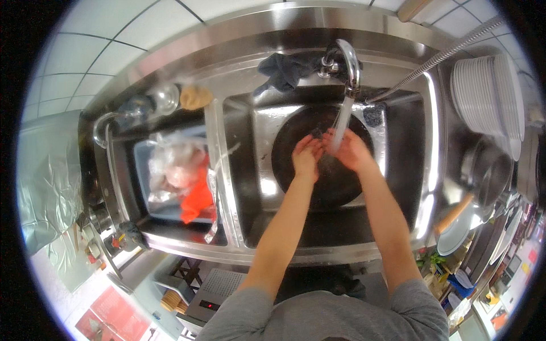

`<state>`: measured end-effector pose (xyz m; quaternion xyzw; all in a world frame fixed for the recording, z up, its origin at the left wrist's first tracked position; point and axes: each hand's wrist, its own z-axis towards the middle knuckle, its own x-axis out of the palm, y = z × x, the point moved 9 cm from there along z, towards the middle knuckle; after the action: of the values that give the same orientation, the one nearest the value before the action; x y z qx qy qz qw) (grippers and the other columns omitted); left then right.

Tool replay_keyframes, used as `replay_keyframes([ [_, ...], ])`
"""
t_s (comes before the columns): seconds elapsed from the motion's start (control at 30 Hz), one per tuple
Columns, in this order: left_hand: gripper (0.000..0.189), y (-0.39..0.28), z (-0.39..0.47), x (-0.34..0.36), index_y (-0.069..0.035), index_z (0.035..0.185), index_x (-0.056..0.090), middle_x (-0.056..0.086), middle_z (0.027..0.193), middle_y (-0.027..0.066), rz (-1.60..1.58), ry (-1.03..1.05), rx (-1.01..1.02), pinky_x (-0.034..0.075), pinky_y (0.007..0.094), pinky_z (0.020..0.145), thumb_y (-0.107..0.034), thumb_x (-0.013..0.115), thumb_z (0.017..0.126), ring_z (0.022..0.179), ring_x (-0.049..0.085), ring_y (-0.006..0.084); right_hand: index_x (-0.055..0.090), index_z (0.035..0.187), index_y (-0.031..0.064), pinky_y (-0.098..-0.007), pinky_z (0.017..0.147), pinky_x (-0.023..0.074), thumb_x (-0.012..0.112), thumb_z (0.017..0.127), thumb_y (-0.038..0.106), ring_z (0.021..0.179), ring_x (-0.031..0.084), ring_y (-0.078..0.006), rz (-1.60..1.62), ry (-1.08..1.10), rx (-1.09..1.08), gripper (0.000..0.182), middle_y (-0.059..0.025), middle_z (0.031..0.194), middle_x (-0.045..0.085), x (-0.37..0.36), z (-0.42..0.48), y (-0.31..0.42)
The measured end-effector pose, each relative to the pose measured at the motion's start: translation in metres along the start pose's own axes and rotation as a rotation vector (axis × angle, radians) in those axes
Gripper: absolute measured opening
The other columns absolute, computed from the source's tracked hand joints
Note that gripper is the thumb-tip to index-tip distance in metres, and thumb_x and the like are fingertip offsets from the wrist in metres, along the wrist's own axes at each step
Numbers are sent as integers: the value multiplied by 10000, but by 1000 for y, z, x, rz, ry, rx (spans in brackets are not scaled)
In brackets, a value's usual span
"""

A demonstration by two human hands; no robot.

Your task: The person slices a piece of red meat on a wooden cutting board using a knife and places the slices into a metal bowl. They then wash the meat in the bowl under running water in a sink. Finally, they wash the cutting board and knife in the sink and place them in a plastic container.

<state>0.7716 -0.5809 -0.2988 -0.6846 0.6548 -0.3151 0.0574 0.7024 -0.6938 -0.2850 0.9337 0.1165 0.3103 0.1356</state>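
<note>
Under the running chrome faucet, my right hand is turned up, with the water stream falling on it. My left hand is just beside it, fingers curled a little and near the right fingertips. Neither hand appears to hold anything. Both are above a large dark round pan, which sits in the right basin of a stainless steel sink. Whether the fingertips touch each other is blurred.
Left, a grey tub in the other basin holds plastic bags and an orange-red bag. A dark cloth lies behind the faucet. White plates are stacked right, near metal pots. A flexible metal hose crosses the upper right.
</note>
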Motion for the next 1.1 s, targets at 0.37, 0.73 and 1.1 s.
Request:
replay_keyframes([
  [0.37,421,-20,-24,-129,-212,1363,367,383,1401,65,12,-384,45,406,410,924,-140,437,954,1132,505,279,404,1347,59,-437,1104,240,567,867,290,1321,333,-269,-2003,585,-699,558,-107,1408,392,69,-30,-142],
  [0.73,461,-42,-8,-156,-79,1354,357,390,1357,145,52,-427,234,328,373,1042,-63,448,903,1226,405,255,401,1334,44,-495,1062,266,597,845,262,1244,388,-366,-1505,-398,-1111,570,-195,1326,439,-29,21,70],
  [1.1,534,2,-9,-170,-83,1336,406,431,1369,86,200,-383,-289,254,460,1046,-447,394,945,1201,433,266,574,1130,-57,-400,880,431,544,787,657,1012,576,-376,-1130,-794,-461,793,-242,1073,612,-167,0,59],
])
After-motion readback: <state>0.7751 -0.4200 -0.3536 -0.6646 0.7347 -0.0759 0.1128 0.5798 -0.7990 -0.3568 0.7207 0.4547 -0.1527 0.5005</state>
